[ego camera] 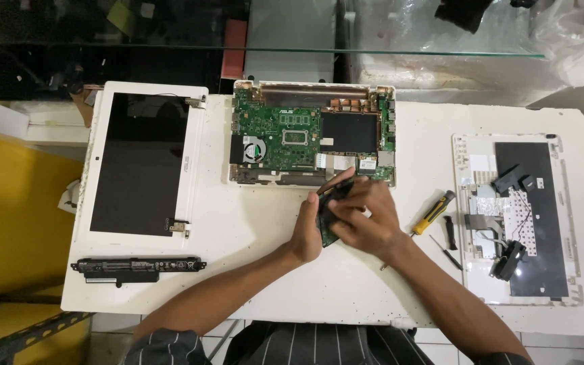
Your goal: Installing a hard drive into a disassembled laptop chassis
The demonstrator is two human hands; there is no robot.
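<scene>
My left hand [307,230] and my right hand [366,217] meet in the middle of the white table [251,230], both gripping a small green circuit board [327,226] held on edge between them, with a dark strip [338,184] at its top. Just beyond the hands lies an opened laptop base [312,134] with its green motherboard, fan and copper heat pipe exposed. Most of the small board is hidden by my fingers.
A detached white-framed laptop screen [140,162] lies at the left, a long black battery [136,265] below it. At the right sits a white keyboard cover [516,216] carrying loose black parts. A yellow-handled screwdriver [432,213] and small black tools [449,233] lie beside it.
</scene>
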